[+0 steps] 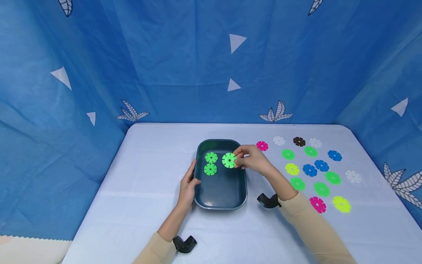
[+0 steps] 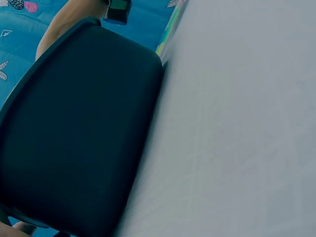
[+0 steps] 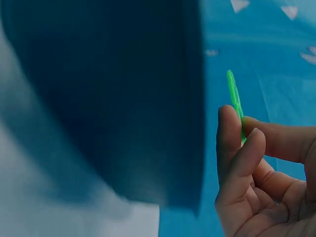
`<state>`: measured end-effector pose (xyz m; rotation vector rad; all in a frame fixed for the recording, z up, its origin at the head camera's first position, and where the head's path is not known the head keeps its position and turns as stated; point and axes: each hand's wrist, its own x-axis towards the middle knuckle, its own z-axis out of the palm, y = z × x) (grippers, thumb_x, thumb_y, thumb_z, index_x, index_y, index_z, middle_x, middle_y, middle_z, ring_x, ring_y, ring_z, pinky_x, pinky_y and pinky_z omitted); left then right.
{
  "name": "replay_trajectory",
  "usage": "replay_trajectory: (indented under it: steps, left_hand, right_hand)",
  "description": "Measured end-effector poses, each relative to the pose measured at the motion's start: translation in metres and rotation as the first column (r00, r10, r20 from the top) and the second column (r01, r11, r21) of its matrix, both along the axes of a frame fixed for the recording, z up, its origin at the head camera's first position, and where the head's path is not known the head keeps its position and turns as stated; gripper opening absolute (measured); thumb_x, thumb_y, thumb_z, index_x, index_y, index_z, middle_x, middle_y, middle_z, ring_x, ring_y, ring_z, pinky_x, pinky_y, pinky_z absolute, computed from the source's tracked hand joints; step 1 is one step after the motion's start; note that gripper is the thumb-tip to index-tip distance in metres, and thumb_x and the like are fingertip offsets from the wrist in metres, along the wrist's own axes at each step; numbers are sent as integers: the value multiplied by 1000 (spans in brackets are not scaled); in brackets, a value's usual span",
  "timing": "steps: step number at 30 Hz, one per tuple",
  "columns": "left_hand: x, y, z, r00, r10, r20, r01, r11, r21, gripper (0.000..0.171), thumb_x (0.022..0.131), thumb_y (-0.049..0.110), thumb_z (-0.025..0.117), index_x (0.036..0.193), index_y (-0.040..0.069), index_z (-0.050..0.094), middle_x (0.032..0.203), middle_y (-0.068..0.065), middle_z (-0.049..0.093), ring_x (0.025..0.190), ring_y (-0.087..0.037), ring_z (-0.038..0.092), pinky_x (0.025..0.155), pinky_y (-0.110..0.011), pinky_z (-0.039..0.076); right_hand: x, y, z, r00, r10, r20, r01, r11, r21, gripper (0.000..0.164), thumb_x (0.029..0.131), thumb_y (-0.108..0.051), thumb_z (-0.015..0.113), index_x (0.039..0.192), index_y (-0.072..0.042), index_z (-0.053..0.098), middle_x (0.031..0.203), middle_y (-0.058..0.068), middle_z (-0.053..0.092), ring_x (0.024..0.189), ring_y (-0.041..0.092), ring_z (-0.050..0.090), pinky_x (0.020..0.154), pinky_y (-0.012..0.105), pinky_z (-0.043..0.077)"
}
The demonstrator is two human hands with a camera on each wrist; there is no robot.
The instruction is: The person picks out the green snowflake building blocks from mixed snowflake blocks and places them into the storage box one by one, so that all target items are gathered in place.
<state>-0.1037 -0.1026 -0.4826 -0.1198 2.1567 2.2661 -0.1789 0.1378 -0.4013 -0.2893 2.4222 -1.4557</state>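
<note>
A dark blue-green tray [image 1: 221, 192] stands on the table, and its outer wall [image 2: 84, 128] fills much of the left wrist view. My left hand [image 1: 187, 189] holds the tray's left side, thumb at the rim and fingers along the outside. Above the tray's right part, my right hand [image 1: 252, 158] pinches a green notched disc [image 1: 226, 163] between thumb and fingers. In the right wrist view that disc [image 3: 234, 94] shows edge-on. Two more green discs lie inside the tray at the upper left, one disc [image 1: 208, 155] just above the other [image 1: 207, 171].
Several loose notched discs lie right of the tray: green [image 1: 321, 193], blue [image 1: 334, 158], yellow [image 1: 345, 207], pink [image 1: 314, 201], white [image 1: 356, 179] and a dark brown one [image 1: 296, 140]. A white cloth covers the table [image 1: 141, 165]. Behind it hangs a blue curtain [image 1: 184, 66].
</note>
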Motion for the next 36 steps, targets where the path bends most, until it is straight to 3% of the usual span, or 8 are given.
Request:
replay_trajectory:
  steps: [9, 14, 22, 36]
  left_hand:
    - [-1, 0, 3, 1000, -7, -16, 8, 1000, 23, 74, 86, -4, 43, 155, 19, 31, 163, -1, 21, 152, -24, 12, 120, -47, 16]
    - [0, 0, 3, 1000, -16, -21, 16, 1000, 25, 73, 87, -4, 43, 155, 19, 30, 164, -2, 20, 152, -25, 12, 119, -48, 17]
    - [0, 0, 2, 999, -25, -26, 26, 999, 34, 73, 87, -5, 42, 155, 19, 29, 164, -2, 18, 152, -25, 10, 120, -49, 16]
    - [-1, -2, 2, 999, -30, -21, 31, 999, 36, 74, 86, -4, 42, 156, 18, 28, 164, -1, 19, 151, -24, 14, 118, -49, 19]
  right_hand:
    - [10, -46, -15, 991, 133, 19, -133, 991, 8, 20, 87, -1, 66, 107, 2, 65, 82, 11, 60, 68, 24, 72, 58, 30, 56]
    - [12, -59, -29, 981, 183, 56, -185, 982, 25, 19, 87, 1, 66, 106, 2, 64, 78, 10, 63, 66, 25, 72, 59, 35, 57]
    - [15, -65, -44, 976, 183, 116, -186, 982, 12, 19, 85, 2, 67, 103, 3, 63, 75, 10, 65, 62, 19, 71, 57, 33, 57]
    - [16, -69, -44, 973, 189, 132, -195, 980, 35, 19, 85, 3, 66, 104, 5, 61, 73, 11, 64, 62, 19, 71, 57, 31, 57]
